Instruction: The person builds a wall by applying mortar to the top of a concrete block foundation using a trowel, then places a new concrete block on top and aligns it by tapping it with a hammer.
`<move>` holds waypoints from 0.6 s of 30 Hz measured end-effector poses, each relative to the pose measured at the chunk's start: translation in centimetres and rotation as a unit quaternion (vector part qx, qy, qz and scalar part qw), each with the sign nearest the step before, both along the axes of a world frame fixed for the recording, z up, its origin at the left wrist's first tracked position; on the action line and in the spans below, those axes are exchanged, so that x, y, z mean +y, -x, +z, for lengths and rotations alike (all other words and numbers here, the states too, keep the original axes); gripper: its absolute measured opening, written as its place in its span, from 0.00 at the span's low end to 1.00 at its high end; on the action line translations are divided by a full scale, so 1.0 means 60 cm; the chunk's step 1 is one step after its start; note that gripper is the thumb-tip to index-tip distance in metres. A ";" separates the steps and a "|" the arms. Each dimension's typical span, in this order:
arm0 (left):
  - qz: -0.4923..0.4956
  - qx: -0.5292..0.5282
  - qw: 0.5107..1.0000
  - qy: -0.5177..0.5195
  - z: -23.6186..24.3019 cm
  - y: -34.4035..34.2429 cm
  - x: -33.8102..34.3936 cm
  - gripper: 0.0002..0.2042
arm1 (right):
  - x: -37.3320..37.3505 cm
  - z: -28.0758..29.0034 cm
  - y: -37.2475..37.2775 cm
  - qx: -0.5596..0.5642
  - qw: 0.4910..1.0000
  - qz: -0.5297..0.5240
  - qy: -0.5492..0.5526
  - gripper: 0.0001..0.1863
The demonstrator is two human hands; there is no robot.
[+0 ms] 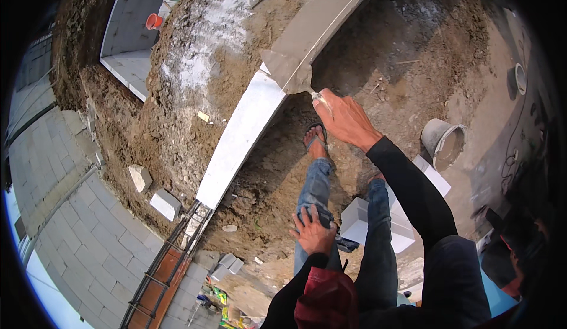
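A low white wall [242, 137] runs diagonally from the top of the frame to left of its lower middle; grey mortar [310, 25] coats its upper stretch; a bucket [435, 135] of grey mix sits at right; the left hand [316, 236], lower centre, lies fingers spread on the person's left leg; the right hand [347, 118], near centre, grips a trowel [302, 80] by its handle, the smeared blade apparently touching the wall top; a thin string [336, 23] lines the mortar.

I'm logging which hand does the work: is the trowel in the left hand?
No, the right hand grips the trowel, while the left hand rests on the left leg.
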State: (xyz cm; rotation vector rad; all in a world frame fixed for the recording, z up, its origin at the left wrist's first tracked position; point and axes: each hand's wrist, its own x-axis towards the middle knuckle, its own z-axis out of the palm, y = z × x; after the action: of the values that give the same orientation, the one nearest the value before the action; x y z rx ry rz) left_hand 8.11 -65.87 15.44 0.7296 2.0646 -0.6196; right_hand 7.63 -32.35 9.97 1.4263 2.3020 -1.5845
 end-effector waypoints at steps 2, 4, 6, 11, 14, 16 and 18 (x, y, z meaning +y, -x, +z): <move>0.002 -0.002 1.000 -0.004 0.000 -0.001 -0.005 0.45 | 0.020 -0.023 0.013 -0.003 0.999 0.013 -0.037 0.19; 0.007 -0.005 1.000 -0.009 0.000 -0.004 -0.010 0.45 | 0.028 -0.035 0.001 -0.015 0.996 0.041 -0.081 0.18; 0.014 0.003 1.000 -0.003 0.000 0.000 -0.012 0.45 | 0.004 -0.021 -0.042 -0.057 0.995 0.058 -0.065 0.18; 0.012 0.007 1.000 -0.001 -0.007 0.002 -0.023 0.47 | -0.057 0.007 -0.161 -0.088 0.992 0.005 -0.092 0.16; 0.010 0.005 1.000 -0.001 -0.005 0.005 -0.032 0.48 | -0.061 -0.010 -0.123 -0.019 0.984 -0.011 -0.178 0.18; 0.006 0.003 1.000 -0.005 -0.006 0.006 -0.036 0.48 | -0.050 -0.048 -0.053 0.055 0.965 -0.037 -0.252 0.17; 0.004 -0.003 1.000 0.005 -0.006 0.004 -0.031 0.48 | -0.033 -0.106 -0.006 0.019 0.963 -0.038 -0.266 0.17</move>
State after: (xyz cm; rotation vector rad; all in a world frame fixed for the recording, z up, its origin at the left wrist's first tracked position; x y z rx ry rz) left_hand 7.86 -67.70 15.10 0.7176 2.0563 -0.6219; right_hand 7.99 -34.34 3.64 1.5920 2.8726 -1.0452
